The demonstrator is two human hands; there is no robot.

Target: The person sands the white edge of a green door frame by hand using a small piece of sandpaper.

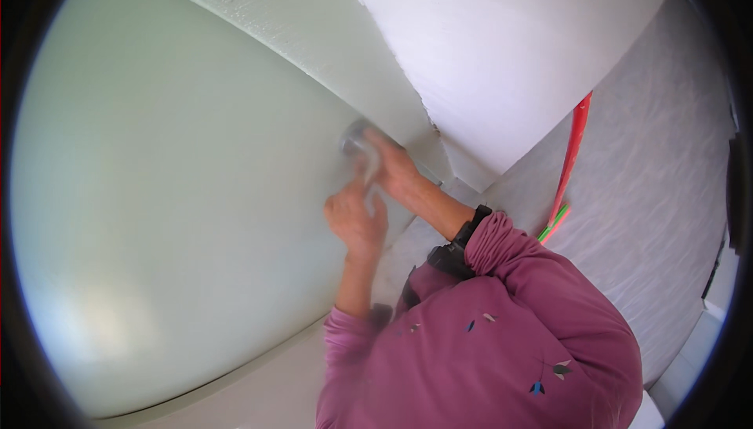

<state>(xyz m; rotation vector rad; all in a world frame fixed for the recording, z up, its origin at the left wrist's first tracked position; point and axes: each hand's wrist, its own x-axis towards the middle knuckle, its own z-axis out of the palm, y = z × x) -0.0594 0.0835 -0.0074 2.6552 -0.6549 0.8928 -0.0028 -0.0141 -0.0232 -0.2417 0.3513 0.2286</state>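
Observation:
My right hand [386,164] reaches up to a pale green, smooth curved panel [172,178]. Its fingers are closed around a grey rounded thing with a pale curved handle [370,164], smeared by motion. That thing lies against the panel near its upper right edge; I cannot make out its exact kind. Just below, my left hand [357,217] is raised in front of the panel. Its thumb and forefinger are apart, the forefinger pointing up close to the pale handle. Whether it touches the handle is unclear. The other fingers are curled.
A rough-textured pale green strip [235,21] borders the panel, beside a white wall surface [518,45] with a ragged edge. On the right, a red strap [575,143] runs down the grey streaked floor [643,170] to green and orange strips [555,223].

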